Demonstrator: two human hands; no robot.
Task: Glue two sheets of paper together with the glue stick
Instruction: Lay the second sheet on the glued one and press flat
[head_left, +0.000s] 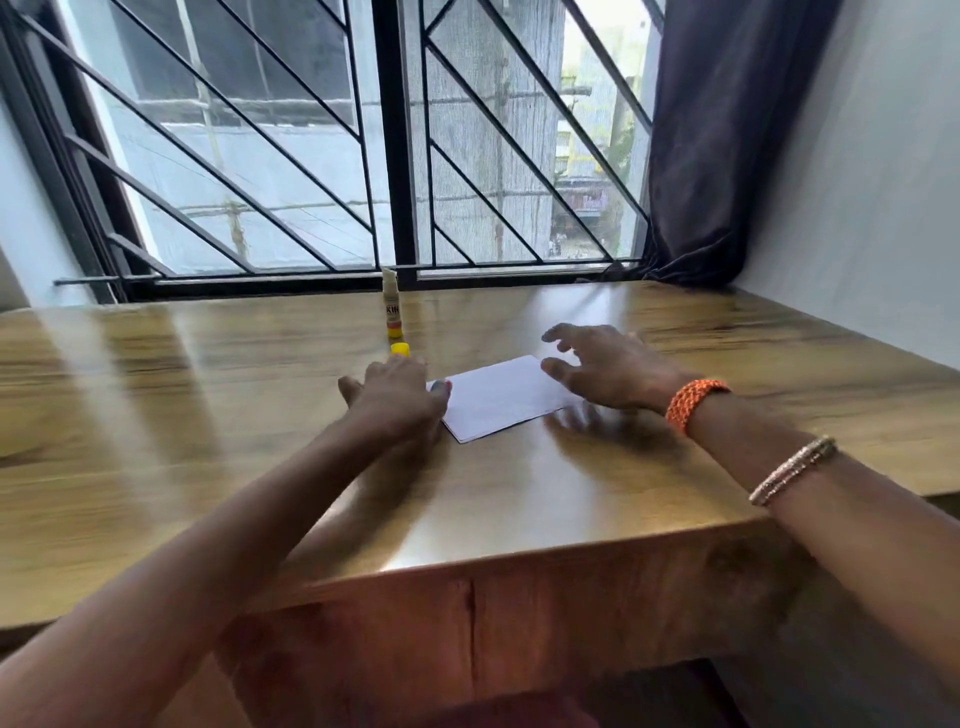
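**Thin paper on a slick table, glue stick uncapped behind**

The glossy wooden table (571, 493) looks slippery, so the white paper (498, 397) at its middle, light and limp, will likely slide unless pinned flat; lift it by a corner or edge. The right hand (613, 366) hovers spread over its right end, holding nothing; the left hand (397, 397) rests flat at its left edge. Behind stands the rigid glue stick (391, 306), best gripped round its barrel, beside its yellow cap (400, 348).
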